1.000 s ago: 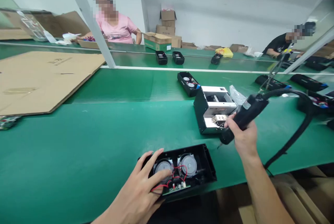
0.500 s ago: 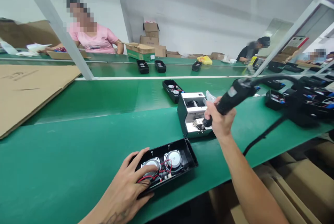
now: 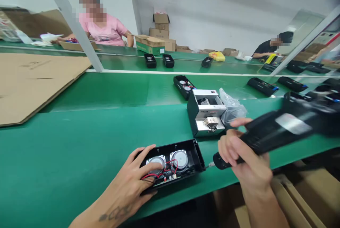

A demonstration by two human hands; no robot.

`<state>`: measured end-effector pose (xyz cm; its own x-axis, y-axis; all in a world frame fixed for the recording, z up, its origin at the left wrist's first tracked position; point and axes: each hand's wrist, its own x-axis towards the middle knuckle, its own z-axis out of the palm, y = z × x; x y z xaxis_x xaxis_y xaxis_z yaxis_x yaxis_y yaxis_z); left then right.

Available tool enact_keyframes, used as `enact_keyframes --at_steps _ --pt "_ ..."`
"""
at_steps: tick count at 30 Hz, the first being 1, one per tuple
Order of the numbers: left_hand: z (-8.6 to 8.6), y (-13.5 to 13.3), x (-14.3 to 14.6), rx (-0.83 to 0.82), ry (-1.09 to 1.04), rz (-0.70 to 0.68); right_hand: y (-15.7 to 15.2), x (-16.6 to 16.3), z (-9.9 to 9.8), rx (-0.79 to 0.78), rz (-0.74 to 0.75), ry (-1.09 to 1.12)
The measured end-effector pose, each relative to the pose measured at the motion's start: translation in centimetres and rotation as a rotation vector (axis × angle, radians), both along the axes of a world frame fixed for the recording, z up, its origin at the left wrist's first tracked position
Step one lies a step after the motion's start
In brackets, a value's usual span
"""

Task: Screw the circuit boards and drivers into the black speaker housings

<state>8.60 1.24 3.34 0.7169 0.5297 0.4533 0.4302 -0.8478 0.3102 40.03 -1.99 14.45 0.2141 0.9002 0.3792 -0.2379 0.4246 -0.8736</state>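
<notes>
My left hand [image 3: 132, 180] is half open, holding the left end of the black box [image 3: 193, 155]. My right hand [image 3: 247, 157], curled round the screwdriver [image 3: 276, 132], is just beside its right end.

I face a pale, plain wall [image 3: 217, 11], lighter on the left of a vertical edge and greyer on the right. My bench [image 3: 79, 171] has a smooth green top with a soft sheen. Past it a white rail [image 3: 148, 73] runs across, with a left post [image 3: 76, 26] and a right post [image 3: 305, 43] slanting in my view. Behind the rail stretches a green far bench [image 3: 127, 62]; stacked cartons [image 3: 159, 33] stand near the wall.
</notes>
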Motion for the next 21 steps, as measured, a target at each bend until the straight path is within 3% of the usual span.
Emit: enact_keyframes --at_steps 4,9,13,21 --pt "0.3 -0.2 0.1 -0.016 0.024 0.003 -1.6 -2.8 0.4 0.062 0.081 0.053" --pt "0.6 -0.4 0.1 -0.030 0.053 0.010 -1.5 -5.2 -1.6 0.034 0.146 0.016" --pt "0.7 -0.5 0.2 -0.023 0.062 0.009 -1.2 -5.5 -2.5 0.008 0.140 0.022" --pt "0.7 -0.6 0.0 -0.052 0.071 0.022 -1.1 -5.7 -2.6 -0.038 0.128 0.001"
